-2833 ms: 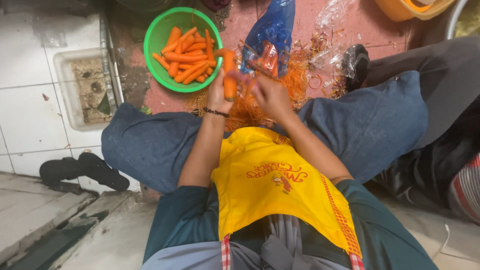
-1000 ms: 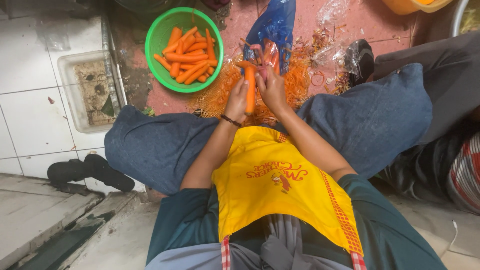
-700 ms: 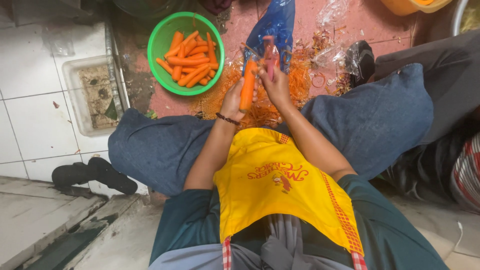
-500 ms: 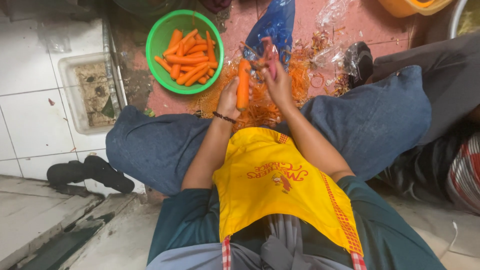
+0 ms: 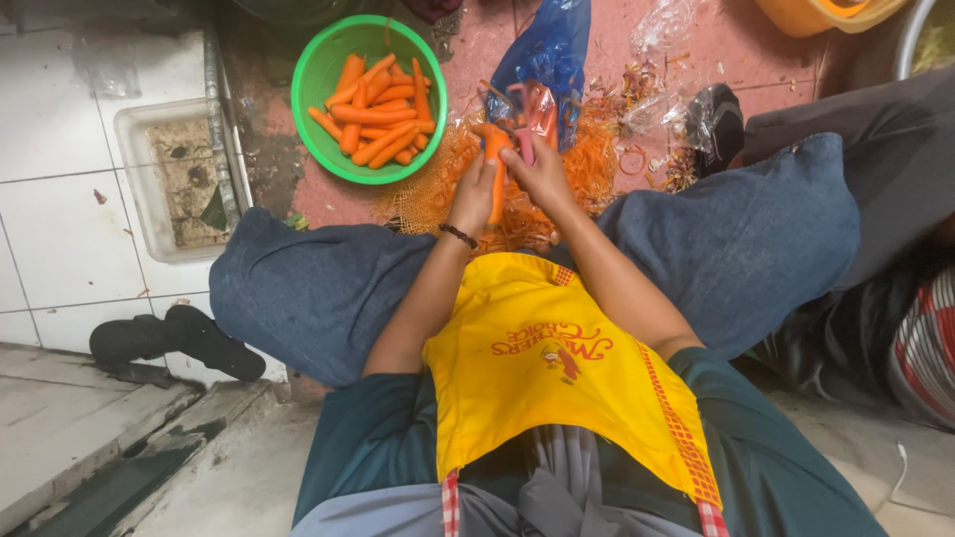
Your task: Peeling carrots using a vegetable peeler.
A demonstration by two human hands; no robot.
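Carrot (image 5: 494, 174) gripped by both hands' fingers (image 5: 476, 189) above peel-strewn reddish floor (image 5: 477, 45) beside white tiles (image 5: 60, 109).

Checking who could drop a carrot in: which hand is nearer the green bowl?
Left. The left hand, gripping a carrot, sits just right of the green bowl; the right hand lies farther right.

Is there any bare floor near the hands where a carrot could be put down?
Barely: carrot peelings crowd the floor around the left hand, right hand and carrot. A bare strip of red floor lies between the green bowl and blue bag, another right of the bag.
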